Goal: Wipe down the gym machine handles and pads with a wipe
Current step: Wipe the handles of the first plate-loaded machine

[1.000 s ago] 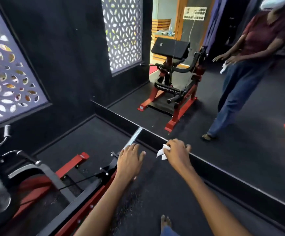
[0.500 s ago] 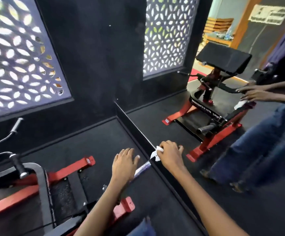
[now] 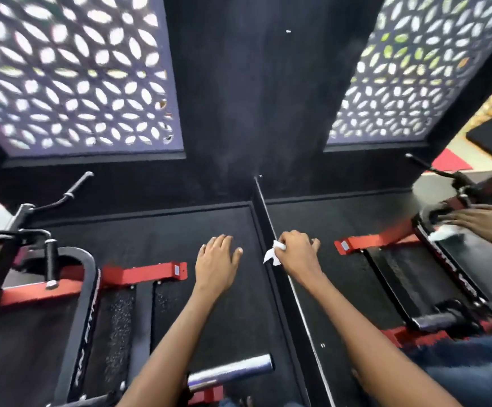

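Note:
My right hand (image 3: 297, 254) is closed around a crumpled white wipe (image 3: 273, 255), held just over the mirror's bottom edge. My left hand (image 3: 216, 259) hovers flat and empty above the black floor, fingers spread. The red-and-black gym machine (image 3: 77, 289) fills the lower left. Its black handles (image 3: 51, 259) stand at the far left. A chrome bar (image 3: 230, 371) sticks out below my left forearm. Neither hand touches the machine.
A wall mirror (image 3: 371, 218) on the right reflects the machine and my hands with the wipe. Its metal edge (image 3: 271, 230) runs down the floor between my arms. A black wall with two patterned lattice windows (image 3: 71, 77) stands ahead.
The view has swung left and down, so the machine's base lies under my arms. Both hands kept their pose, the right still gripping the wipe.

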Tool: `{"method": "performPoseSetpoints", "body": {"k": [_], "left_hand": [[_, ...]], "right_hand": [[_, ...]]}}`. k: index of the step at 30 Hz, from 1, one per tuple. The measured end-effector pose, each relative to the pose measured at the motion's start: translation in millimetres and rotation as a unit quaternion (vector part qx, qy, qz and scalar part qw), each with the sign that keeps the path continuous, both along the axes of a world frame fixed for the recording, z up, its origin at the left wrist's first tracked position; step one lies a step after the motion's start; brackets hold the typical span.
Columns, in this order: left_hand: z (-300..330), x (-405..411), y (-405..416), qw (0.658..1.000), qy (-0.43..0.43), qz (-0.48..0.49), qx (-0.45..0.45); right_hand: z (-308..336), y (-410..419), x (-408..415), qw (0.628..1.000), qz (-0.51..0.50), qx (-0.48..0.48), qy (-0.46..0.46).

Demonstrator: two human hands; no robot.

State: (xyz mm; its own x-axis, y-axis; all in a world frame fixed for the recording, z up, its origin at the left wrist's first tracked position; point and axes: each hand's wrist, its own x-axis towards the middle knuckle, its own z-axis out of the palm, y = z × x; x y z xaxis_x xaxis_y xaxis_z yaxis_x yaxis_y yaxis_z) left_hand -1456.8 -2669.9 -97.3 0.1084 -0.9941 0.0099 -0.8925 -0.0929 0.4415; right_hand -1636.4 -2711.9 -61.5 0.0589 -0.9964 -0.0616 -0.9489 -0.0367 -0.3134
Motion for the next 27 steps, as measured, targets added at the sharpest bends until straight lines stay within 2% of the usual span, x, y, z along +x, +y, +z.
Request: {"method": "performPoseSetpoints", "body": {"k": [4,8,14,23,27], "left_hand": [[0.8,37.1,-28.7,0.996,0.004,0.084,0.008],[-8.3,73.7,-45.7,0.982,0.002,0.186,0.02],[-8.1,109.2,-56.9,0.94,-0.021,0.335,0.058],[18.9,141.6,-46.5,0.866,-0.035,0.493,0.073],[25.2,145.0,-31.6,0.851,-0.039,0.518,0.072]], "right_hand": [[-6.9,-59.4,42.5,0.997,0.077,0.004,-0.02],[-19.5,-113.4,99.6,0.983,0.184,0.025,0.004],[-30.5,-175.6,188.2,0.941,0.336,0.036,-0.008],[-12.6,-185.5,285.1,0.87,0.489,0.048,-0.051],[0.1,-172.7,301.5,0.859,0.506,0.046,-0.064]]}}
